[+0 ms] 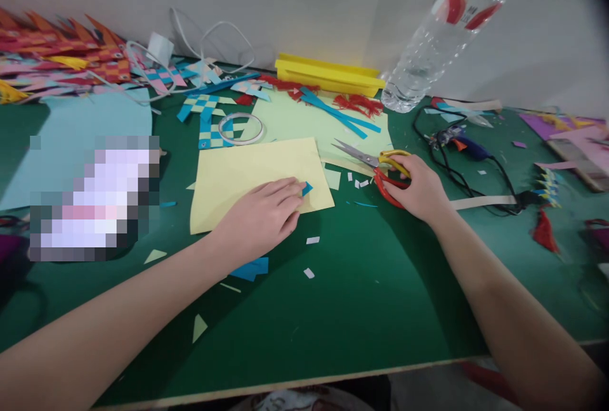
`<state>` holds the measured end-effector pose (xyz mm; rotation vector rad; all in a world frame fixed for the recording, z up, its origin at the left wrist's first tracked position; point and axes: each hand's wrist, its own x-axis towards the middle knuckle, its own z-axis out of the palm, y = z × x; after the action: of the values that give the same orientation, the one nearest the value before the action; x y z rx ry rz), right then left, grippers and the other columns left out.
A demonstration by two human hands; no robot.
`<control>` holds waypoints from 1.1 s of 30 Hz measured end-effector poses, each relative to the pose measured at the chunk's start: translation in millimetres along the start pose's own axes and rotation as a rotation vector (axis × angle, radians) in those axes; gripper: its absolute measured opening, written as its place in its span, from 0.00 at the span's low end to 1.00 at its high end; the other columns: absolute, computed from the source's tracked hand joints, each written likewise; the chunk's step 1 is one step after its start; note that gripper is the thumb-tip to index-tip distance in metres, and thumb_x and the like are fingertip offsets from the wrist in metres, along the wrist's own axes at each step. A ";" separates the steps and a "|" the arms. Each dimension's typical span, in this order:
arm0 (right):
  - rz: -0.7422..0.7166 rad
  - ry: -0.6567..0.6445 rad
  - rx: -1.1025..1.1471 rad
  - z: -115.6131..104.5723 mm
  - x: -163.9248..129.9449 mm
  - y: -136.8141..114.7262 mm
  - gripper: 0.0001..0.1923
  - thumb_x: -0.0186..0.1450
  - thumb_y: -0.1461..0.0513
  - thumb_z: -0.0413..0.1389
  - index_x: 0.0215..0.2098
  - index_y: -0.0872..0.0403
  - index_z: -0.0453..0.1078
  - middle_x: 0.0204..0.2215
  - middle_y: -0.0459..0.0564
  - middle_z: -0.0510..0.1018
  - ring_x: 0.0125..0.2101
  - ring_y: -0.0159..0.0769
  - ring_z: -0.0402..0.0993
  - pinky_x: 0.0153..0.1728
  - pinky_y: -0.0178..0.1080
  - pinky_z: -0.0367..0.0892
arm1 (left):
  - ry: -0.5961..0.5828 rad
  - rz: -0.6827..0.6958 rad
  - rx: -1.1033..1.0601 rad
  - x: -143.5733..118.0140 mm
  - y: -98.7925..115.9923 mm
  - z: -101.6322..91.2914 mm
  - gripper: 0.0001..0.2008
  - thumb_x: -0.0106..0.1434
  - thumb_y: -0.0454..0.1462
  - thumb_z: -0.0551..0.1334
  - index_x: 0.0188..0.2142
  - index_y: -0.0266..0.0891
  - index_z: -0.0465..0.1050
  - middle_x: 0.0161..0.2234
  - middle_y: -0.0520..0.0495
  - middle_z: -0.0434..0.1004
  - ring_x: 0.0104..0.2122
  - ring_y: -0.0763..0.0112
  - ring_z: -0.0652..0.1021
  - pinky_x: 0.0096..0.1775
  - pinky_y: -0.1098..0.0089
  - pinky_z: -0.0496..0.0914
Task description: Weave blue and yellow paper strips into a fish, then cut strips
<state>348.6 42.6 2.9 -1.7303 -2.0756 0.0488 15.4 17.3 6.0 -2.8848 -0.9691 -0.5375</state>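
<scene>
1. Green bench (361,309) carries everything; it's littered w/ paper scraps, strips and cord, so anything small could get lost in the mess.
2. Clear plastic bottle (428,49) stands at the back, near the wall, w/ a yellow tray (328,75) just left of it. Well apart from my hands.
3. Light blue sheet (85,125) lies far left, a pale green sheet (304,119) sits behind the yellow paper (247,176), which lies mid-bench in front of me.
4. My left hand (259,214) lies flat on the yellow paper's near right part, fingers pressed down on a small blue paper piece (307,188) at the fingertips. Grip isn't closed round anything, just pinning.
5. My right hand (419,192) is clenched on the scissors (380,167), fingers at the red and yellow handles; blades point left toward the paper and look slightly apart.
6. Tape ring (241,129) sits behind the yellow paper beside woven blue-white strips (209,119). Black cable (457,170) loops just right of my right hand.
7. Risks, my judgement: blue piece is tiny, so lifting my fingertips could let it slide off; scissor tips are near my left fingers, so a careless sweep could nick them; the cable could snag my right wrist.
</scene>
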 end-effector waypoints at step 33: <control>0.013 -0.024 0.016 -2.1 -0.9 -2.4 0.26 0.59 0.54 0.59 0.54 0.53 0.68 0.52 0.59 0.74 0.50 0.55 0.73 0.49 0.56 0.71 | -0.064 -0.151 -0.217 8.7 -5.3 2.6 0.13 0.72 0.37 0.53 0.53 0.38 0.65 0.51 0.41 0.75 0.51 0.58 0.73 0.51 0.55 0.67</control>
<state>347.2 40.7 5.2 -1.7414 -2.0758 0.0905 19.6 26.9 6.2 -3.0520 -1.2171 -0.5980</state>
